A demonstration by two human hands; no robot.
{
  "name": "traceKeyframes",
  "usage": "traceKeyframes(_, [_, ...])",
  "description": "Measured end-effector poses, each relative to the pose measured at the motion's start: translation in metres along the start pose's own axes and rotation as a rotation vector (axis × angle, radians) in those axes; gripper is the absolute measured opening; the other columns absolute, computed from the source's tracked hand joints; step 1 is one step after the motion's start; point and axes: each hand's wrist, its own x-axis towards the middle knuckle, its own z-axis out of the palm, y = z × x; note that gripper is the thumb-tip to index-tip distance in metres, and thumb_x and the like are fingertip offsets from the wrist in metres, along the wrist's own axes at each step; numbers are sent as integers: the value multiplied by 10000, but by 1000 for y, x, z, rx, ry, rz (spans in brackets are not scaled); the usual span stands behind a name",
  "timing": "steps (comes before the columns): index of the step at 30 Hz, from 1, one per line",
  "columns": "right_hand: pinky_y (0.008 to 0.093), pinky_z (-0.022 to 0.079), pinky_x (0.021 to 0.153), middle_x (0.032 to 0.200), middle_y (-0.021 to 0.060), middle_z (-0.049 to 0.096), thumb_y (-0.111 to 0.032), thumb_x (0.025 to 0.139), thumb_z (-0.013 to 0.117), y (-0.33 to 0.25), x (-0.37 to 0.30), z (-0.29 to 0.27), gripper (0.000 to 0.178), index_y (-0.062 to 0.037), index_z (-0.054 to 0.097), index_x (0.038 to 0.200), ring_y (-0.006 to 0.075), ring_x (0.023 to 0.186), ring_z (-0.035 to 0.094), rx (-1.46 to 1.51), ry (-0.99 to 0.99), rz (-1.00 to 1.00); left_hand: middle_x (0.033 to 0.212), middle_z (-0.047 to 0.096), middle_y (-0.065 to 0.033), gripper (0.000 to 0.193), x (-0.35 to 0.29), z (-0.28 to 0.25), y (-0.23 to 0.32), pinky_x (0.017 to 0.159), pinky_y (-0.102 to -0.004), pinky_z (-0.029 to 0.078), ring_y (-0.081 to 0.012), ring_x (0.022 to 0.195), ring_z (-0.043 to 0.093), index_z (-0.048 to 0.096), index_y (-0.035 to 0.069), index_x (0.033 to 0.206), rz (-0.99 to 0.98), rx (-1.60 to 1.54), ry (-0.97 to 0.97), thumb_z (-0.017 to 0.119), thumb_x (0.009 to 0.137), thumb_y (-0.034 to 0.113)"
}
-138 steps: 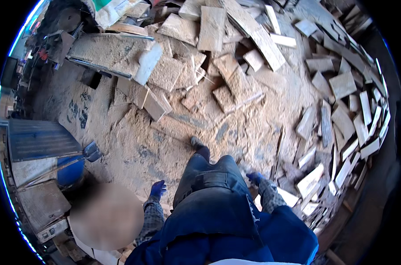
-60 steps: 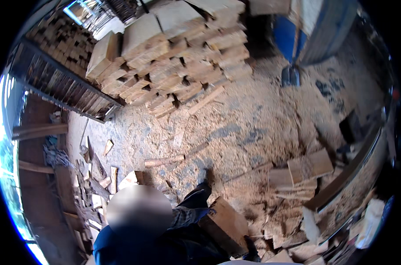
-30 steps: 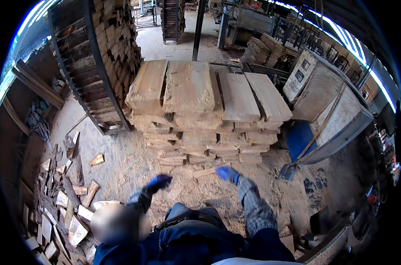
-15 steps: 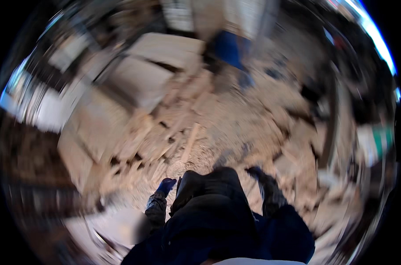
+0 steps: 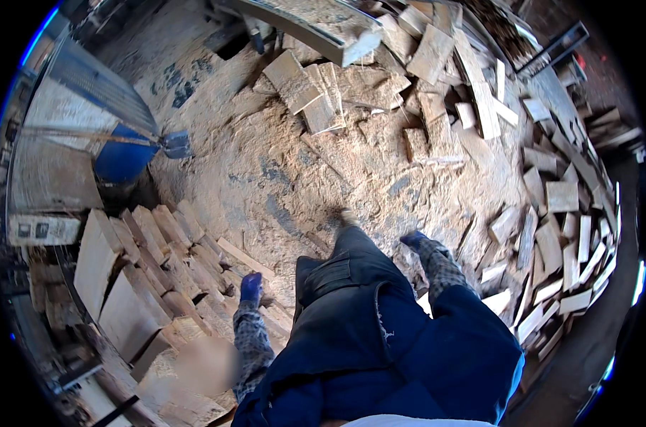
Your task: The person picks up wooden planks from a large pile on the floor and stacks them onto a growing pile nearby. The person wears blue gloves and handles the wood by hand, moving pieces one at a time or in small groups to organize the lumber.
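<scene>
Head view of a wood-strewn workspace. The left hand (image 5: 251,287), in a blue glove, hangs just beside a stack of thick boards (image 5: 168,275) at lower left; whether its fingers are parted or together cannot be told. The right hand (image 5: 413,240), likewise gloved, hangs over the sawdust-covered floor (image 5: 245,181), its finger spread too small to judge. Wood offcuts (image 5: 548,249) lie heaped at right; a shovel (image 5: 176,144) stands near a blue panel (image 5: 126,156) at upper left.
</scene>
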Motion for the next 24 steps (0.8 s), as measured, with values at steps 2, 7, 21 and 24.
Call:
traceKeyframes(2, [372, 495, 637, 829, 140, 683, -493, 780, 674, 22, 2, 18, 518, 5, 694, 923, 234, 715, 634, 169, 102, 77, 845, 627, -37, 368, 23, 2, 2, 538, -254, 434, -128, 679, 581, 593, 84, 1095, 38, 30, -117, 684, 837, 329])
traceKeyframes(7, [358, 488, 569, 791, 102, 667, -426, 801, 689, 71, 10, 39, 427, -21, 696, 934, 208, 648, 608, 522, -47, 173, 873, 620, -75, 384, 6, 109, 38, 629, -291, 481, -157, 722, 581, 608, 5, 1069, -85, 178, -213, 654, 842, 311])
traceKeyframes(21, [367, 479, 679, 929, 142, 670, -429, 841, 620, 82, 96, -90, 504, 19, 643, 1070, 232, 768, 618, 864, 114, -164, 852, 641, -58, 340, 33, 249, 108, 545, -296, 421, -133, 646, 567, 641, 80, 1035, -271, 453, -356, 606, 875, 378])
traceKeyframes(24, [354, 471, 705, 913, 131, 671, -397, 836, 626, 63, 107, -87, 469, 37, 661, 1008, 224, 789, 609, 901, 24, -112, 865, 640, -45, 357, 53, 249, 154, 576, -270, 415, -127, 679, 582, 598, 96, 1074, -172, 490, -281, 630, 855, 376])
